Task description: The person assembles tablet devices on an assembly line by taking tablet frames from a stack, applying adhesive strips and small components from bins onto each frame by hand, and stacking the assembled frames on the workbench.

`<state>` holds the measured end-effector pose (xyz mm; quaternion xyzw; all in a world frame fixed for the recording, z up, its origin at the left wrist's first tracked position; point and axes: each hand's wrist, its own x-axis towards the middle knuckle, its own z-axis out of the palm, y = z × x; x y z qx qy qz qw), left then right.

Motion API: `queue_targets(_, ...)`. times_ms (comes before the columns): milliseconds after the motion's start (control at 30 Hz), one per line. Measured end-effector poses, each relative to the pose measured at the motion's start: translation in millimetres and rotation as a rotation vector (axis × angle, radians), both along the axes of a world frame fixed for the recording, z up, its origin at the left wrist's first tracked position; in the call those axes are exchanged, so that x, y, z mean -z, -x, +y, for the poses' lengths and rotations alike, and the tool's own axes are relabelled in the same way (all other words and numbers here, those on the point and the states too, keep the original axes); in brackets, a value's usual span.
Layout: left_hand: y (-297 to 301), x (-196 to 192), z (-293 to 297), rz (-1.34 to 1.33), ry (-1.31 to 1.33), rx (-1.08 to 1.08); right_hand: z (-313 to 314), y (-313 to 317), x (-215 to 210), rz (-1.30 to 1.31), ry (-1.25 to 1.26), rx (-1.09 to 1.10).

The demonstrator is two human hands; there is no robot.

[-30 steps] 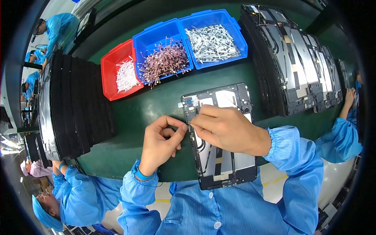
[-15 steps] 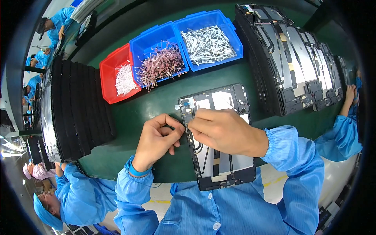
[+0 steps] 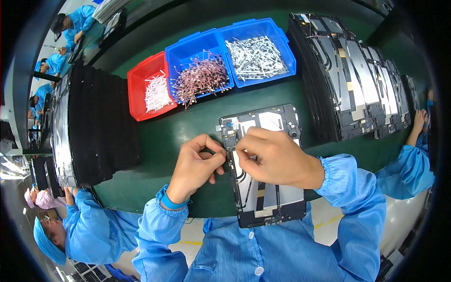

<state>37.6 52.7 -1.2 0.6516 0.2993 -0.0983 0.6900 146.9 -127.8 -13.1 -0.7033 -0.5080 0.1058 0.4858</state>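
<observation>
An opened tablet [image 3: 291, 193] lies upright in front of me, its inside facing up with silver plates, dark cables and black frame. My left hand [image 3: 195, 164] is at its left edge, thumb and forefinger pinched together. Whatever lies between those fingertips is too small to make out. Over the upper middle of the tablet is my right hand [image 3: 284, 157], its fingers curled and pinched; anything in them is hidden. A small clear tab [image 3: 219, 128] sticks out at the tablet's upper left corner.
Beyond the tablet stand a red bin [image 3: 136, 89] of small white pieces, a blue bin [image 3: 176, 51] of thin pinkish wired parts and another blue bin [image 3: 286, 47] of silver-white strips. Stacked tablets [image 3: 350, 80] rise at right, a black stack [image 3: 101, 127] at left. Co-workers sit either side.
My right hand's fingertips have drawn a little to the right, away from my left fingertips, and curled more. My left hand stays pinched at the tablet's edge. The whole view has shifted slightly.
</observation>
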Motion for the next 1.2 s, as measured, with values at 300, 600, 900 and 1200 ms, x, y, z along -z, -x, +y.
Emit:
queue_targets(300, -6.2, -5.0, 2.5, -0.022, -0.071, 0.085, 4.6, -1.5, -7.5, 0.078, 0.146, 0.102)
queue_targets(600, -17.5, -7.4, 6.1, 0.052, -0.122, 0.191, 10.1, -40.2, -83.2, -0.305, 0.367, 0.205)
queue_targets(900, 9.2, 2.8, 6.5, -0.196, -0.111, 0.086, 50.9, -131.4, -60.6, -0.459, 0.795, 0.119)
queue_targets(1200, 17.2, 1.0, 11.7, -0.267, -0.089, 0.048, 52.7, -143.5, -44.2, -0.551, 0.785, 0.070)
